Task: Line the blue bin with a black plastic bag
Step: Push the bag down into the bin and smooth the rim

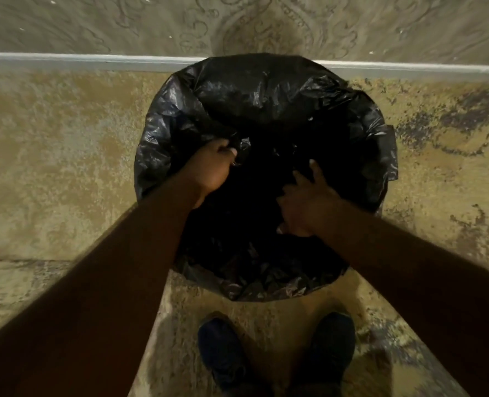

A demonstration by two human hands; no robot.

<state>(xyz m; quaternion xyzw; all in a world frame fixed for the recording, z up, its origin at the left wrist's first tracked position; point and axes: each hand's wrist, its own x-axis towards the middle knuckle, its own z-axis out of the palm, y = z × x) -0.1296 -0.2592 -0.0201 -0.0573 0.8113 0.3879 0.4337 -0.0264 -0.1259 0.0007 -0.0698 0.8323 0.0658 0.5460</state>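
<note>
Seen from above, a black plastic bag [266,110] is draped over a bin that it hides entirely. A fold of it is pinched in the left hand [213,167], likely to open it; the right hand [303,202] is pressed flat inside, fingers spread, holding nothing.

Left hand [213,170] pinching black bag [266,110]; right hand [303,204] spread flat inside bag.
</note>
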